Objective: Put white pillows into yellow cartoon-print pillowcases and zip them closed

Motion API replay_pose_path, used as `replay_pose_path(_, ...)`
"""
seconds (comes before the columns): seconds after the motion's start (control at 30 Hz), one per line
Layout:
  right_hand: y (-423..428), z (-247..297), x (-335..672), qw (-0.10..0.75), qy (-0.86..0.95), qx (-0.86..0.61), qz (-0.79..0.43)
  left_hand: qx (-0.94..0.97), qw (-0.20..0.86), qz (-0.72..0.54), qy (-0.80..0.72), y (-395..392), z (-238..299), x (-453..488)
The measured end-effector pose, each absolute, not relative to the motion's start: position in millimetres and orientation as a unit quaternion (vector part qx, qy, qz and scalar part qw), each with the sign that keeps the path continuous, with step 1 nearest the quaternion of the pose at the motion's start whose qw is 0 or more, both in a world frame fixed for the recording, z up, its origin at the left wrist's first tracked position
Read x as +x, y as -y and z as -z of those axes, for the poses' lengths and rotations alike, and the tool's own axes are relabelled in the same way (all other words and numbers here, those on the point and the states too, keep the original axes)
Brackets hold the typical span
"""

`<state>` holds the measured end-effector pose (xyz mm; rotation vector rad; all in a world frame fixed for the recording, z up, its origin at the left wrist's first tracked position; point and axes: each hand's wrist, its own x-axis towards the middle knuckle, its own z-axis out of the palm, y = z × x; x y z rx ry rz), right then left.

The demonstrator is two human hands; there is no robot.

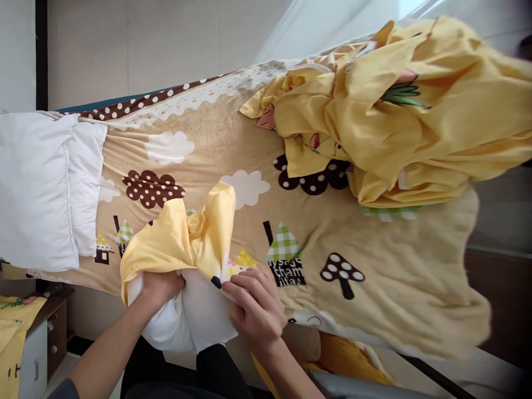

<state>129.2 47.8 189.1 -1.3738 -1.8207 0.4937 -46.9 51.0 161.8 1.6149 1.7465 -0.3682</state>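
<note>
A yellow pillowcase (166, 244) is bunched over one end of what looks like a white pillow (208, 310), held at the near edge of the bed. The white part hangs down in front of my lap. My left hand (164, 288) is curled against the pillow, its fingers partly hidden beneath the yellow cloth. On the other side, my right hand (255, 302) pinches the pillowcase's edge beside a small dark patch. Its thumb and forefinger are closed, and the other fingers are bent.
A tan patterned blanket (233, 133) covers the bed. White pillows (35, 194) lie at the left end. A large crumpled yellow bedcover (449, 116) is heaped at the right. A cabinet (35, 354) with yellow cloth on it stands lower left; more yellow fabric (353, 357) sits below the bed's near edge.
</note>
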Motion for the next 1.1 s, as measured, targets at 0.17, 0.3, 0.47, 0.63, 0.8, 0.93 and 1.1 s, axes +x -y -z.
replay_pose_path(0.17, -61.1, -164.0, 121.5, 0.304, 0.710, -0.605, -0.194, 0.630, 0.305, 0.070, -0.710, -72.8, -170.3, -48.8)
replay_pose_path(0.3, -77.3, -145.3, 127.3, 0.312, 0.633, -0.672, -0.224, 0.659, 0.281, 0.001, -0.697, -74.9, -191.7, -69.7)
replay_pose_path(0.47, -81.5, -152.9, 131.5, 0.342, 0.569, -0.686, -0.298, 0.773, 0.248, 0.009, -0.583, -50.5, -223.6, -105.5)
replay_pose_path(0.63, -79.2, -165.8, 129.5, 0.330, 0.579, -0.630, -0.399, 0.828, 0.093, -0.163, -0.529, -43.3, -241.7, -127.5)
replay_pose_path(0.8, -85.5, -165.8, 121.7, 0.260, 0.622, -0.621, -0.400, 0.735, 0.190, -0.087, -0.644, -103.8, -213.5, -124.2)
replay_pose_path(0.93, -85.5, -149.8, 118.1, 0.226, 0.649, -0.668, -0.286, 0.709, 0.211, -0.009, -0.672, -135.0, -197.0, -111.6)
replay_pose_path(1.1, -86.5, -120.2, 117.8, 0.248, 0.557, -0.784, -0.112, 0.637, 0.030, -0.078, -0.766, -113.7, -191.1, -113.8)
